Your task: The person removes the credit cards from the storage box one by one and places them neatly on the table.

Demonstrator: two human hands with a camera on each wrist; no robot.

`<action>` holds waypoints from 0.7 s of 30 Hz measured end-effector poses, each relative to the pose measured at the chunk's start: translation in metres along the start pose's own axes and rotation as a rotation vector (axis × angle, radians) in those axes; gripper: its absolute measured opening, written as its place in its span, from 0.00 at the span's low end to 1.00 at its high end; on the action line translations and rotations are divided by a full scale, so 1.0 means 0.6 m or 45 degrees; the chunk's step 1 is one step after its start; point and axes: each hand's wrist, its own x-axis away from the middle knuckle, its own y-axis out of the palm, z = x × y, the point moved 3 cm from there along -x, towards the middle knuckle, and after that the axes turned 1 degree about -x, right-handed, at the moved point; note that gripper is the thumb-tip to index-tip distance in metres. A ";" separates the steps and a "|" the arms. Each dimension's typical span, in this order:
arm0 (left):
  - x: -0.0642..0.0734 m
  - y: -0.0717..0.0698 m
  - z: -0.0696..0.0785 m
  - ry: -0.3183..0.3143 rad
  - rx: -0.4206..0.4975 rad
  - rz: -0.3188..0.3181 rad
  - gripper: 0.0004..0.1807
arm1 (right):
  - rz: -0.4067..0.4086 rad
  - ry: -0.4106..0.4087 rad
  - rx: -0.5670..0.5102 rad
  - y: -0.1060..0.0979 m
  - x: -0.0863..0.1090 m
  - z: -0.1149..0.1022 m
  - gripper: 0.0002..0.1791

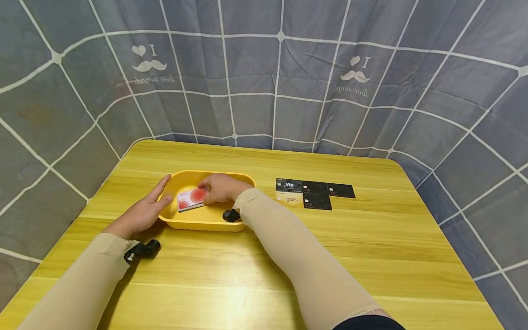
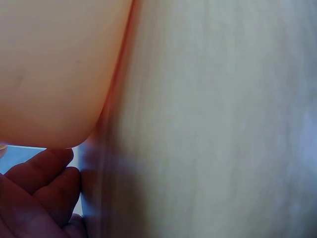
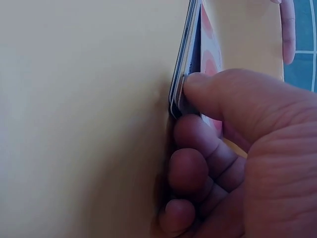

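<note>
A yellow plastic basin sits on the left part of the table. Inside it, a stack of cards shows a pink and white card with red circles on top. My right hand reaches into the basin and grips the stack's right end. In the right wrist view the thumb presses the card edges, which fan slightly apart, with curled fingers beside them. My left hand rests against the basin's left end, fingers extended along the outside and thumb over the rim. In the left wrist view its fingers are partly hidden by the basin wall.
Right of the basin several cards lie flat, close together: a black Vip card, a gold card and black VIP cards. A grey checked curtain surrounds the wooden table at the back and sides.
</note>
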 end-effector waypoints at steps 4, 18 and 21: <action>-0.001 -0.001 0.000 0.020 0.011 -0.007 0.42 | 0.011 -0.005 -0.025 -0.003 0.005 -0.005 0.31; 0.000 -0.003 0.003 0.010 -0.008 -0.014 0.42 | 0.029 -0.012 -0.071 -0.013 0.008 -0.016 0.32; 0.002 -0.004 0.002 0.001 -0.018 -0.017 0.42 | 0.042 -0.029 -0.053 -0.020 0.009 -0.018 0.31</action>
